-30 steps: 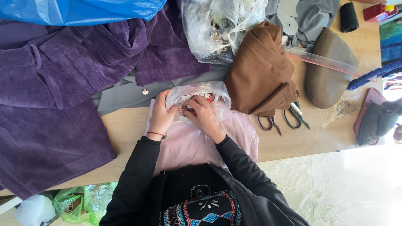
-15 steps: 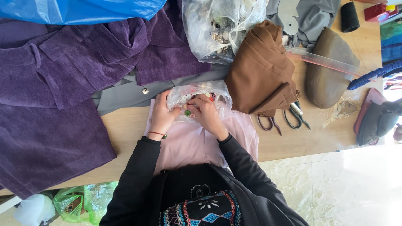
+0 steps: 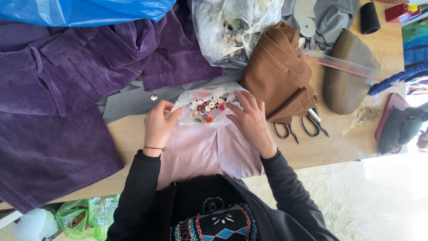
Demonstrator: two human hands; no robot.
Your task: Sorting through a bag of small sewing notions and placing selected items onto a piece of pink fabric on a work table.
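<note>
Both hands rest on a clear plastic bag of coloured buttons (image 3: 206, 109): the left hand (image 3: 158, 127) pinches the bag's left edge between thumb and fingertips, and the right hand (image 3: 252, 122) lies flat on the bag's right side with its fingers spread. The bag sits at the middle of the wooden table (image 3: 339, 143), on the top edge of a pale pink garment (image 3: 209, 151) that hangs toward the person.

Purple chenille fabric (image 3: 67, 111) covers the whole left part of the table, with a blue plastic sheet (image 3: 89, 9) above it at the far edge. Grey cloth (image 3: 129, 100) lies between the purple fabric and the bag, and a single metal button (image 3: 153, 97) rests on it. A folded brown garment (image 3: 278, 71) lies just right of the right hand. Behind the button bag stands a larger clear bag of mixed buttons (image 3: 234, 29). Further right are a brown tailor's ham (image 3: 350, 73), a clear ruler (image 3: 343, 64) leaning across it, and a dark iron (image 3: 401, 127) at the table's right edge. Two pairs of scissors (image 3: 303, 127) lie below the brown garment, near the right hand. A black thread spool (image 3: 369, 18) stands at the far right corner.
</note>
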